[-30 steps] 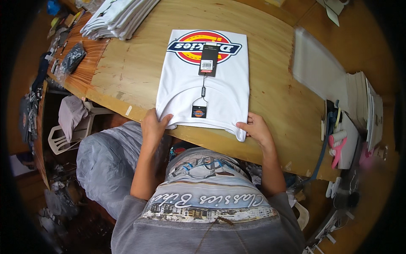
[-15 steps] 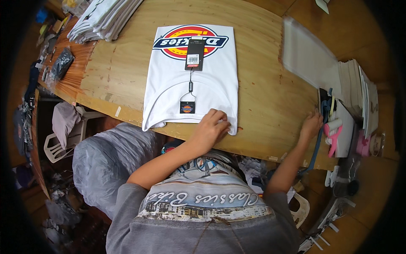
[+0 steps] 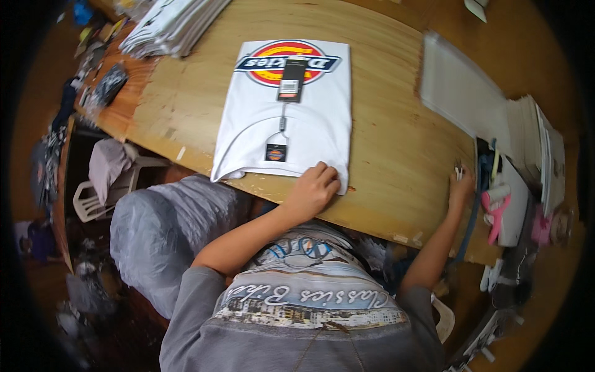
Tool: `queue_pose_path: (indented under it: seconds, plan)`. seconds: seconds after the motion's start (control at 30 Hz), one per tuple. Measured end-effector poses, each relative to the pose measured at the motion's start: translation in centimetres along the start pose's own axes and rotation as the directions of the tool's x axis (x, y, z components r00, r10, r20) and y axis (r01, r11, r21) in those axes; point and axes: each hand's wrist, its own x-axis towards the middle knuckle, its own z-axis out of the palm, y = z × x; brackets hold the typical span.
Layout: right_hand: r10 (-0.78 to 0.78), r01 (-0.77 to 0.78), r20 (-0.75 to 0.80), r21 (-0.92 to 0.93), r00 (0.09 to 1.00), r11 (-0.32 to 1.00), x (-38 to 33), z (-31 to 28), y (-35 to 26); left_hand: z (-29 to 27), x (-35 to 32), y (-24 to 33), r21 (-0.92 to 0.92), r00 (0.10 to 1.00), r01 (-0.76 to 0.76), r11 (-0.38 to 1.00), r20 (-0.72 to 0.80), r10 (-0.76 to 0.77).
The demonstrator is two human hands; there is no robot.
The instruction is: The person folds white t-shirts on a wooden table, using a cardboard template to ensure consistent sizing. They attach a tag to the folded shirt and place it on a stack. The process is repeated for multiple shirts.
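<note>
A folded white T-shirt [image 3: 322, 115] with a red, yellow and dark blue printed emblem lies flat on the wooden table. A black hang tag [image 3: 290, 80] rests on its front, joined by a dark cord to the neckline, where a small black neck label [image 3: 276, 152] shows. My left hand [image 3: 315, 191] is closed on the shirt's near right corner, with bent fingers pressed onto the fabric. Over the table's right side, my right hand [image 3: 460, 186] is closed around a small metal tool [image 3: 458, 170] with two narrow prongs pointing away from me. Its lower part is hidden in the fingers.
A stack of folded white garments [image 3: 176, 25] sits at the far left. At the right are a pink-handled lint roller [image 3: 497, 204], a translucent plastic sheet [image 3: 458, 87] and stacked pale boards [image 3: 527, 136]. A large grey plastic-wrapped bundle [image 3: 149, 242] stands below the table's left edge.
The metal tool's prongs now show clearly above my right hand, which has drawn slightly nearer me. My left hand stays at the shirt's corner. The whole view has shifted a little.
</note>
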Motion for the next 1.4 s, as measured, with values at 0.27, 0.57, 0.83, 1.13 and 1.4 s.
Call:
queue_pose_path:
  seconds: [0.27, 0.57, 0.83, 1.13, 1.4]
  plan:
    - [-0.282, 0.175, 0.026, 0.729, 0.959, 0.662, -7.5, 3.1, -7.7, 2.9, -1.0, -0.3, -0.03, 0.963, -0.06, 0.998, -0.264, 0.05]
    - [-0.452, -0.079, 0.428, 0.789, 0.783, 0.609, -13.4, 4.5, -12.8, 4.0, -2.1, 1.2, 0.04, 0.936, 0.024, 0.999, -0.353, -0.008]
    - [-0.5, -0.16, 0.44, 0.848, 0.746, 0.506, -13.5, 4.3, -15.1, 2.8, -2.0, 0.5, 0.1, 0.959, -0.015, 0.995, -0.28, 0.042]
    - [-0.494, -0.207, 0.438, 0.867, 0.751, 0.454, -13.7, 4.0, -14.5, 3.8, -1.2, 1.2, 0.206, 0.946, 0.164, 0.965, -0.309, -0.095]
    - [-0.54, 0.048, 0.26, 0.87, 0.8, 0.49, -14.1, 4.8, -14.8, 5.0, -1.8, 0.1, -0.128, 0.913, 0.138, 0.982, -0.368, -0.176]
